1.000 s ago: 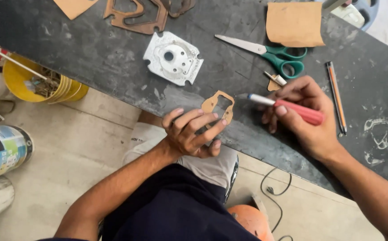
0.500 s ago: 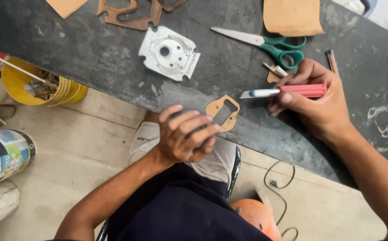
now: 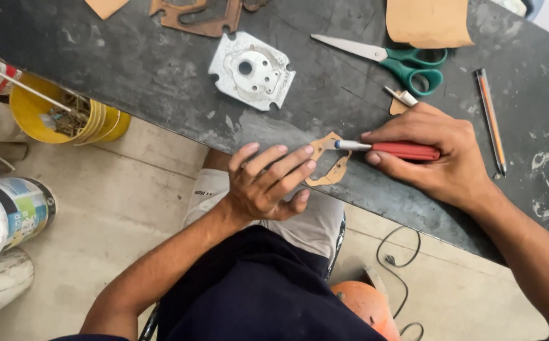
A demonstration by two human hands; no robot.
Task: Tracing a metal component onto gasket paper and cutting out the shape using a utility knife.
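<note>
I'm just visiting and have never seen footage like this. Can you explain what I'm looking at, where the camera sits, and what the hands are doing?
There is no machine here: a person works with two bare hands, and the camera sits on their head, looking down. The left hand presses a small tan cut-out piece against the edge of a dark, scuffed workbench. The right hand holds a red-handled knife, its tip at that piece. Also on the bench lie green-handled scissors, a white metal plate, a tan sheet and a pencil. A yellow tub and a paint can stand on the floor.
</note>
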